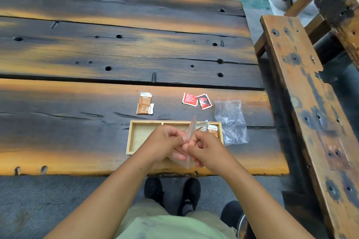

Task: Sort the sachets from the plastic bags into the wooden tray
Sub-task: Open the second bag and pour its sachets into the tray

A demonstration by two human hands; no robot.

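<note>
From the head view, your left hand (165,141) and right hand (204,147) meet over the near edge of the desk (77,103), both pinching one clear plastic bag (189,132) held edge-up between them. Directly under your hands sits the wooden tray (136,137); its compartment beyond your right hand holds brown sachets (212,129), though you cannot count them exactly. Beyond your left hand, two brown-and-white sachets (145,103) lie overlapping on the desk. Beyond your right hand, two red sachets (197,100) lie side by side. Just right of your right hand, a second, empty-looking bag (232,122) lies beside the tray.
</note>
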